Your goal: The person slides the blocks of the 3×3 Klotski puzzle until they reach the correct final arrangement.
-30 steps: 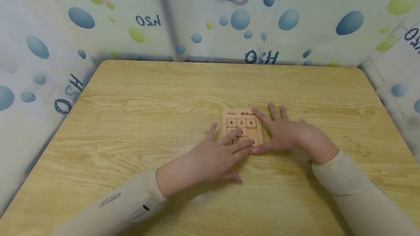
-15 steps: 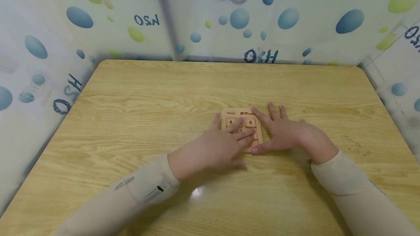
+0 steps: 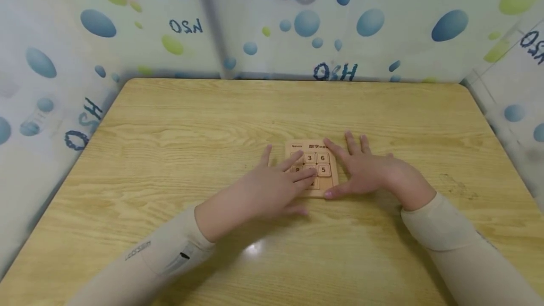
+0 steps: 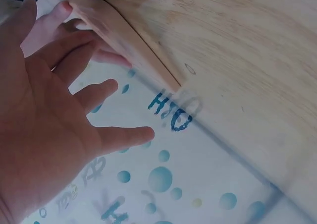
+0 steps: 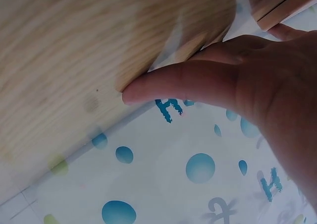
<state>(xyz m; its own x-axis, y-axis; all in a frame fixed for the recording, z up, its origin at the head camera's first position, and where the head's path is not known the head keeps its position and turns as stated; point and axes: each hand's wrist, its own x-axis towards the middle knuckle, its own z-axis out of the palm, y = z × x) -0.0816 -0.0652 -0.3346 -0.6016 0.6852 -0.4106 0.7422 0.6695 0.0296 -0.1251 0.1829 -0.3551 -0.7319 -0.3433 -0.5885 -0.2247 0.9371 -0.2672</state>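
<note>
A wooden number sliding puzzle (image 3: 303, 144) lies flat on the table. My left hand (image 3: 265, 190) reaches over it from the lower left with fingers spread; its fingertips overlap the left and middle tiles. The 3, 6, 8, 5 and part of the 2 show, while other tiles are hidden under the fingers. The gap among the tiles is at the lower right. My right hand (image 3: 364, 171) rests along the puzzle's right side, index fingertip at the upper right corner, thumb at the lower right. In the left wrist view, the puzzle's edge (image 4: 133, 45) shows beyond my fingers.
The wood-grain table (image 3: 204, 122) reaches to a patterned wall (image 3: 272, 37) with blue and green spots at the back. More of this covering stands at the left and right sides. Light sleeves (image 3: 170, 249) cover both forearms.
The 5 tile has gone up from the lower right to the middle right, and the gap is now below it. My left hand moved forward, then back left. My right hand stays in place.
</note>
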